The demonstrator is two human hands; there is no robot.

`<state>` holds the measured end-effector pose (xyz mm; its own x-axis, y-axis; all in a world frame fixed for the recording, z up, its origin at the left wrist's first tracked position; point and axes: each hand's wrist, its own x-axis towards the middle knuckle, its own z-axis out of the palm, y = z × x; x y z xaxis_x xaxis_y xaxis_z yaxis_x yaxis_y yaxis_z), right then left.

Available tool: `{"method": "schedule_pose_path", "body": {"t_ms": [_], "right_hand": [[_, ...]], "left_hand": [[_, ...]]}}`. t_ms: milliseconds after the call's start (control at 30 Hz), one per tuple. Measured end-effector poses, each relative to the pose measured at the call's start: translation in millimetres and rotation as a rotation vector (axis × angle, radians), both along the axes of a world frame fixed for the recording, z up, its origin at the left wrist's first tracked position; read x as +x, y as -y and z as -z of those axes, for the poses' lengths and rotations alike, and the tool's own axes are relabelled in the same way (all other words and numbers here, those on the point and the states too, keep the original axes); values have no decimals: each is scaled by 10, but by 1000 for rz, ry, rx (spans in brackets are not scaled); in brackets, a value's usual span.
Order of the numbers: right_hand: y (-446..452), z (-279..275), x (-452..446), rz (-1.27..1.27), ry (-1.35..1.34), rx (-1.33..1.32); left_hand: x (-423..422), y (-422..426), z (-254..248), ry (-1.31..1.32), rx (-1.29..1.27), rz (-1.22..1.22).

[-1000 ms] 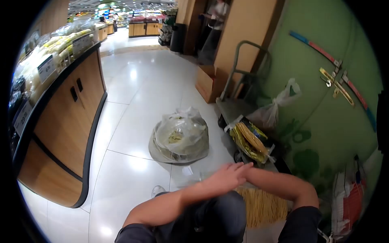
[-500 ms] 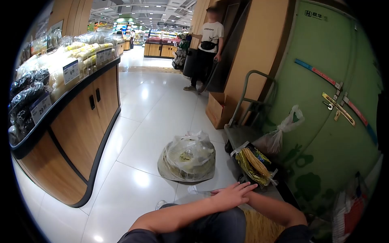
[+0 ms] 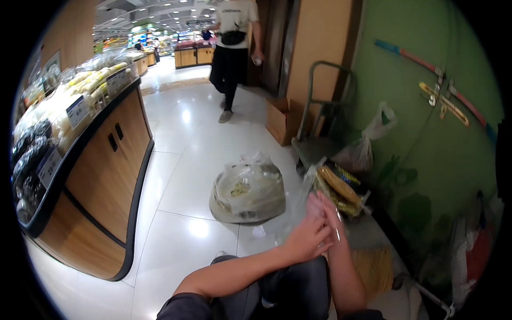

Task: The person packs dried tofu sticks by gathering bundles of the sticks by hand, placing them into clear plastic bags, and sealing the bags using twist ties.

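Note:
My right hand points forward, fingers stretched out, with thin clear plastic around it; the shine of the film shows along the hand's edge. Whether this film is a bag or a glove I cannot tell. My left hand lies across the right wrist, fingers curled at the film. In front of my knees a large, full translucent plastic bag with greenish contents sits on the floor. Just beyond my right hand are yellow-and-black packages on a low cart.
A produce display with wooden doors runs along the left. A person stands ahead. An open cardboard box is beside the cart. A knotted bag hangs near the green doors. A scrap of paper lies on the floor.
My hands have shifted from crossed wrists to fingers forward, the right hand now within the clear plastic. The person ahead has stepped away from the doorway, closer to me. My view has shifted.

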<state>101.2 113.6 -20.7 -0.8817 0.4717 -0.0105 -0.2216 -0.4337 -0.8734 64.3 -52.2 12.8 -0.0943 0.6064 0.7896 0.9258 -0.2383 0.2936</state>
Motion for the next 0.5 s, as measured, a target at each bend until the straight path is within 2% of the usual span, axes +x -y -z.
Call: {"method": "schedule_pose_path", "body": {"t_ms": [100,167,233,400,500], "right_hand": [[78,-46,-42,118,-120,-146],[82,102,-1,76,-213,-101],[121,197,-17,129,-186,-133],[90,214,-61,193,-205,-195],[134,128,-2,187,-162,-67]], "left_hand": [[40,34,-16,32,-101,-4],[24,12,36,52,-124,6],[-3,5,82,64,-141,-5],[-18,-32,140,-190,-147,-111],[8,-98,143,-199,-109,-156]]}}
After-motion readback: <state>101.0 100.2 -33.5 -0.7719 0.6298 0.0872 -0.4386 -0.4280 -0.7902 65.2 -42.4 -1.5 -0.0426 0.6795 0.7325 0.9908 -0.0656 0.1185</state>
